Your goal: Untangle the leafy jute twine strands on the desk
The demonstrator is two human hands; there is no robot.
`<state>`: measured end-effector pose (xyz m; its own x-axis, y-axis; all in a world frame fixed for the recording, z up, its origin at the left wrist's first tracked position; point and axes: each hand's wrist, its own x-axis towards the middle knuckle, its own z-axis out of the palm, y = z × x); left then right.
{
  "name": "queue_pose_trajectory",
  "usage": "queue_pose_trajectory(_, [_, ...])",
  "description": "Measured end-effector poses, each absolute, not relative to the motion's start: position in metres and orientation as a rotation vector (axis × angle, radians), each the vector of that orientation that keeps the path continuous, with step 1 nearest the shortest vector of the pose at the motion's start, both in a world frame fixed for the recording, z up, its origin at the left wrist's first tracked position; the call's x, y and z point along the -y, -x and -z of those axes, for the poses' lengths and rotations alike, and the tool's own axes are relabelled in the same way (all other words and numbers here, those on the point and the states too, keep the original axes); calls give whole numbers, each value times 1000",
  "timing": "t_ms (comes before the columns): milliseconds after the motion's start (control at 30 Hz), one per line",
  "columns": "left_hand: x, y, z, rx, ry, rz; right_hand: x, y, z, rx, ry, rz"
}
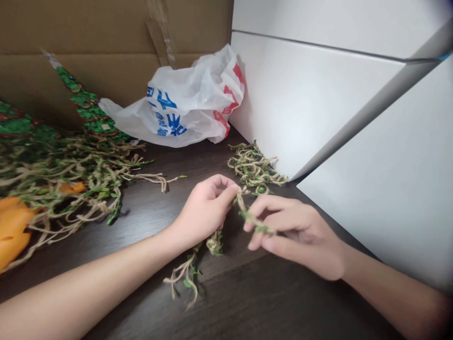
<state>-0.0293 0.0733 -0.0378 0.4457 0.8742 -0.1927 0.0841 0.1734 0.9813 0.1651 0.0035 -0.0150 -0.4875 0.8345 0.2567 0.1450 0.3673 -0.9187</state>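
Note:
A length of jute twine with small green leaves (244,208) runs between my two hands over a dark wooden table (148,222). My left hand (205,212) is closed in a pinch on one part of it, and its loose ends (186,276) trail toward me beneath that hand. My right hand (293,233) pinches the same twine a little to the right, fingers curled round it. Behind the hands, a small coiled bundle of the same leafy twine (255,167) lies against a white panel.
A large tangle of leafy twine (71,184) covers the table's left side, with green glittery decorations (87,104) and an orange object (12,229). A white plastic bag with blue and red print (184,104) sits against a cardboard box (106,42). White panels (318,94) wall the right.

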Motion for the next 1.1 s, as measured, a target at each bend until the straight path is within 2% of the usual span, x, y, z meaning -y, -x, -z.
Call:
queue_pose_trajectory(100, [-73, 30, 38, -973, -1279, -701, -8, -168, 18, 1469, 755, -1546])
queue_pose_trajectory(200, [-73, 31, 38, -983, -1275, -707, -10, -169, 22, 1228, 787, -1552])
queue_pose_trajectory(300, [-73, 31, 35, -1010, -1235, -726, -10, -168, 23, 1225, 816, -1508])
queue_pose_trajectory(500, [-74, 29, 28, -1060, -1193, -718, -14, -173, 20, 957, 567, -1652])
queue_pose_trajectory(733, [-75, 30, 27, -1018, -1159, -727, -16, -168, 19, 857, 834, -1393])
queue_pose_trajectory(1100, [-78, 35, 36, -907, -1374, -713, -18, -162, 24, 972, 807, -1203])
